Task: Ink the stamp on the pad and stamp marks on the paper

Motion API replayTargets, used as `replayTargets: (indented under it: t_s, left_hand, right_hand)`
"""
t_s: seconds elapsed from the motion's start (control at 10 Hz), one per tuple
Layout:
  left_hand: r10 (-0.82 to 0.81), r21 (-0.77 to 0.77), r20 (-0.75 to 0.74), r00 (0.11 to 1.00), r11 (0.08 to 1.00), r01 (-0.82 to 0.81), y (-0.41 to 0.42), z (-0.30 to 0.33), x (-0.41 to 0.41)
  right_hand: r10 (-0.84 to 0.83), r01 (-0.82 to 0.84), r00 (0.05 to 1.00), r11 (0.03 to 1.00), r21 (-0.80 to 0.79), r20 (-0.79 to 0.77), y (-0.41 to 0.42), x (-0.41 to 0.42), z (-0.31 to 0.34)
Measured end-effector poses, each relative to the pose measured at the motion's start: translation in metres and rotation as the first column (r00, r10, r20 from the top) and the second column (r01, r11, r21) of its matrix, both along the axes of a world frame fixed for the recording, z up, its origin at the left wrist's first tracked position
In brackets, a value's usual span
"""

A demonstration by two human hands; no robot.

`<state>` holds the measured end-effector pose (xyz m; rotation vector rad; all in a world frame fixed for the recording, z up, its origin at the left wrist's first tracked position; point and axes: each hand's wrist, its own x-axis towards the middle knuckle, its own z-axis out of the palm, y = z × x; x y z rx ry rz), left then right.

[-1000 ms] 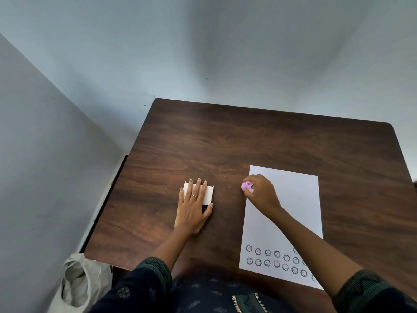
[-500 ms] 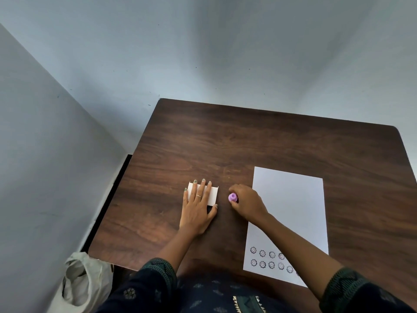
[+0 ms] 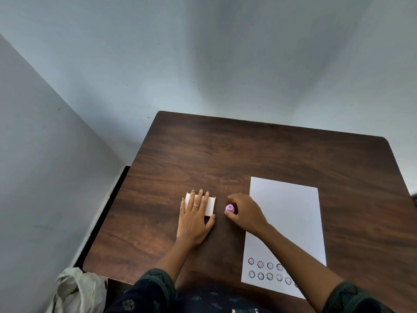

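Starting nearest you: two rows of round marks (image 3: 269,271) sit along the near edge of the paper (image 3: 291,222), so stamping is under way and most of the sheet is blank. Your right forearm crosses the sheet's near left part and hides some marks. Your right hand (image 3: 246,214) sits just off the paper's left edge, fingers closed around the purple stamp (image 3: 230,208), top facing up; whether its face touches the table (image 3: 248,154) cannot be told. Judged step: carrying the stamp across for re-inking. Beside it, your left hand (image 3: 195,219) lies flat, fingers spread, pressing on the white pad (image 3: 210,205), gripping nothing; presumably you hold it down so it does not slide or lift under the stamp. The ink surface is not visible, the hand covers much of it. Pad and paper lie near each other, keeping travel short. Farther off, bare table, then walls. A bag (image 3: 76,290) hangs off the near left corner.
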<state>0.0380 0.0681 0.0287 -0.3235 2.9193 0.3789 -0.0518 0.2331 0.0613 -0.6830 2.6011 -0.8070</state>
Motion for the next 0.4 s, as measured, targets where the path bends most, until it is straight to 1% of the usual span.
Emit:
replayTargets:
  t_s: [0.1, 0.2, 0.3, 0.4]
  left_hand:
    - [0.011, -0.012, -0.057, 0.998, 1.0, -0.011, 0.002, 0.005, -0.002]
    - [-0.008, -0.015, -0.095, 0.995, 1.0, 0.006, 0.006, 0.014, -0.009]
    - [-0.03, 0.004, -0.153, 0.988, 1.0, 0.031, 0.009, 0.023, -0.023]
    - [-0.066, 0.021, -0.228, 0.971, 0.997, 0.073, 0.014, 0.034, -0.041]
  right_hand:
    - [-0.039, 0.038, 0.995, 0.999, -0.012, -0.09, 0.005, -0.001, 0.001]
    - [-0.074, 0.07, 0.99, 0.997, -0.033, -0.119, 0.011, -0.003, 0.004]
    - [-0.114, 0.104, 0.976, 0.993, -0.063, -0.185, 0.016, -0.005, 0.005]
    - [-0.19, 0.181, 0.944, 0.982, -0.058, -0.27, 0.021, -0.008, 0.005]
